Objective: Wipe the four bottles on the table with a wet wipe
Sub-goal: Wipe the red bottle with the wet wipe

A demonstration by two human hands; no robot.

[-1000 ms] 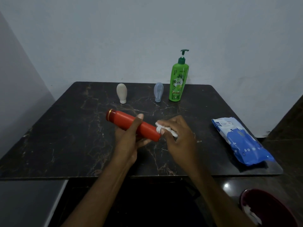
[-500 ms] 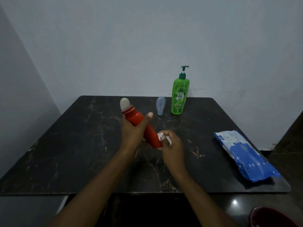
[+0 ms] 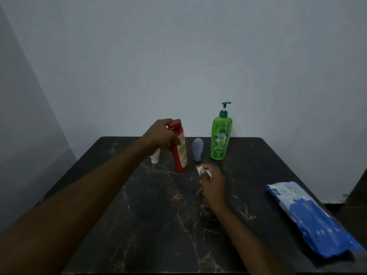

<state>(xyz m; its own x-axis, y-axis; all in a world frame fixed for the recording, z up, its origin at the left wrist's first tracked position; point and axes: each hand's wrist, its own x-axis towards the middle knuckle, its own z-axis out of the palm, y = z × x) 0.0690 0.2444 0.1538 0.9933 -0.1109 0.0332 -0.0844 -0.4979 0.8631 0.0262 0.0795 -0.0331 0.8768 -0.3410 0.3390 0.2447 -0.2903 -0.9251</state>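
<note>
Raised from its slant across both hands, the red bottle [image 3: 179,151] now stands almost upright, its base down at the counter [image 3: 139,215]. The left grip [image 3: 161,135] is wrapped round its upper part. A white bottle [image 3: 155,158] is half hidden behind that grip. The right grip [image 3: 213,182] pinches a crumpled wipe [image 3: 203,170], apart from the red bottle. Just beyond it stand a small blue bottle [image 3: 197,149] and a green pump bottle [image 3: 220,139]. A blue wipes pack [image 3: 309,221] lies well to its right.

Red bottle [image 3: 180,153], slightly tilted, in left hand [image 3: 160,135] — white wipe [image 3: 201,170] in right hand [image 3: 213,183]
</note>
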